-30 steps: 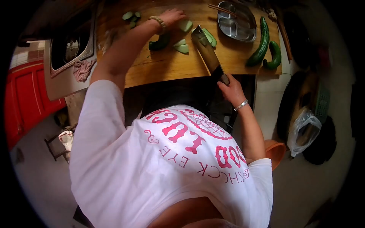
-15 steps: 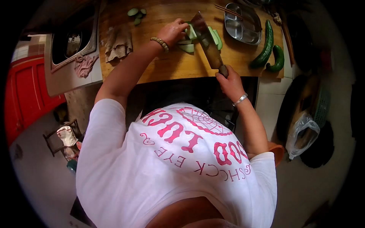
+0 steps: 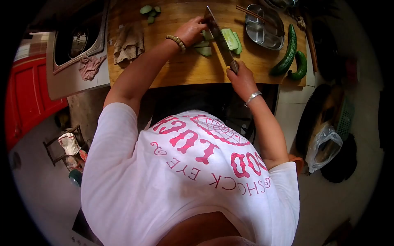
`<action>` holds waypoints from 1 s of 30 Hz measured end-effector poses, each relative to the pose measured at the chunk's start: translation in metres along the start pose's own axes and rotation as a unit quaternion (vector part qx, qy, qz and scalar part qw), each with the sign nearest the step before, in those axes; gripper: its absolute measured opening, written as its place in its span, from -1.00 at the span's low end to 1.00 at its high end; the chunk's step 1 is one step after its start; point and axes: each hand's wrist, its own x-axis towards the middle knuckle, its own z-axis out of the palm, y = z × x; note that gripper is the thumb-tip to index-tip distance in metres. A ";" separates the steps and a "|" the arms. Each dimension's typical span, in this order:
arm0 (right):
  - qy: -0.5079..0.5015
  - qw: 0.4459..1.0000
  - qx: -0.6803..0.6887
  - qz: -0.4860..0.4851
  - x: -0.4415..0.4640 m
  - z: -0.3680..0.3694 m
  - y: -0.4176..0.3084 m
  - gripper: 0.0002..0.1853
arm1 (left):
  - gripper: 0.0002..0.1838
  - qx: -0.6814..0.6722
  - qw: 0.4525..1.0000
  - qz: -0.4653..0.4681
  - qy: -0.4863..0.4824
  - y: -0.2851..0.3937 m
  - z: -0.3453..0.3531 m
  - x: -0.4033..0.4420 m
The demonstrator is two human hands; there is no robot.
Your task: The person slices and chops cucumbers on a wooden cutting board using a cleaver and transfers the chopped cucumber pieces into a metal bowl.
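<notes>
My right hand [image 3: 242, 78] is wrapped around the handle of a cleaver [image 3: 220, 37], its broad blade angled away from me over the wooden board [image 3: 172, 69]. Against the blade's left side, my left hand [image 3: 193, 31] has its fingers curled down on a cucumber piece [image 3: 207, 35], which is partly hidden. Cut cucumber pieces [image 3: 203, 51] lie just below those fingers. To the right of the blade rest pale-green cucumber slices [image 3: 230, 40], side by side.
A divided metal tray [image 3: 255, 30] with chopsticks [image 3: 251, 13] across it stands at the back right. Two whole cucumbers [image 3: 288, 53] lie beside it. Small cucumber ends [image 3: 151, 14] sit back left, above a brown cloth [image 3: 128, 46]. A sink [image 3: 76, 43] and pink rag [image 3: 91, 67] are further left.
The cleaver and my right hand have shifted slightly left, and the blade now stands more edge-on. One slice right of the blade shows more of its pale cut face.
</notes>
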 end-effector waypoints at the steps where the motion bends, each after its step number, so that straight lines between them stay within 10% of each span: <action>1: 0.000 1.000 0.000 0.000 0.004 0.006 0.002 -0.67 | -0.64 0.000 1.000 0.000 -0.001 -0.002 0.001 0.001; 13: -0.031 0.967 0.226 0.113 0.016 -0.008 -0.008 -0.73 | -0.61 0.074 0.992 -0.030 -0.093 0.012 -0.021 0.009; 20: 0.024 0.971 0.230 0.058 -0.024 -0.034 -0.001 -0.78 | -0.34 0.186 0.954 0.214 -0.100 -0.005 -0.017 0.052; 22: 0.025 0.970 0.229 0.080 -0.032 -0.035 0.003 -0.77 | -0.36 0.199 0.931 0.191 -0.241 0.002 -0.026 0.063; 30: -0.018 0.978 0.179 0.108 -0.052 -0.024 0.021 -0.71 | -0.32 0.218 0.958 -0.063 -0.176 0.028 -0.031 0.004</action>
